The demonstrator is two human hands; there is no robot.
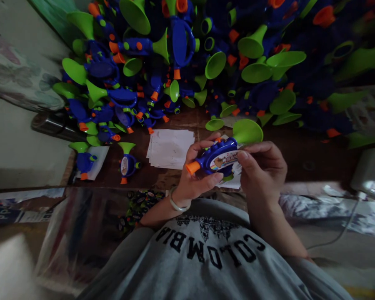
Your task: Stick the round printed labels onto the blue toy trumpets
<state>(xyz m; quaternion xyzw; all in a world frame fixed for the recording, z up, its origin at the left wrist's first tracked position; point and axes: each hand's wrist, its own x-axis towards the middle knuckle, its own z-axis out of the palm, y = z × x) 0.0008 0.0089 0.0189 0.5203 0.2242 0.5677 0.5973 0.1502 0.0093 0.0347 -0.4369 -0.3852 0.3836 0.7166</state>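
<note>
My left hand (192, 181) is closed around a blue toy trumpet (228, 146) with a green bell and an orange mouthpiece, held above the table's near edge. The mouthpiece points left and the bell up to the right. An oval printed sticker (221, 161) lies along the trumpet's blue side. My right hand (264, 177) pinches the sticker's right end between thumb and fingers, close below the bell. Whether that end is stuck down, I cannot tell. Behind the trumpet, paper sheets (234, 181) are partly hidden.
A large pile of similar toy trumpets (179, 41) fills the table's far side. White sheets (170, 148) lie left of my hands. Further left stands a trumpet with an oval sticker (124, 166), and beyond it a dark cylinder (58, 126). A cable (340, 233) hangs at right.
</note>
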